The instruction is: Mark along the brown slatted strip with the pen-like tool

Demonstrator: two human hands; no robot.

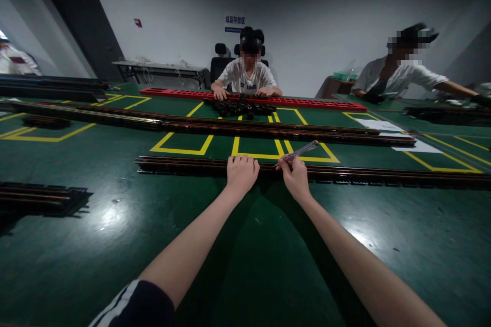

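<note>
Striped sleeve (140,304) sat behind my left fingers (241,160), grip unclear, atop stiff-looking strips (184,165), best held there; right fingers (284,164) pinched a tool (307,148).

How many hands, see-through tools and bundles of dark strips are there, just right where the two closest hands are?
Hands: 2, the left hand and right hand
See-through tool: 1
Dark strip bundle: 1
Total: 4
</note>
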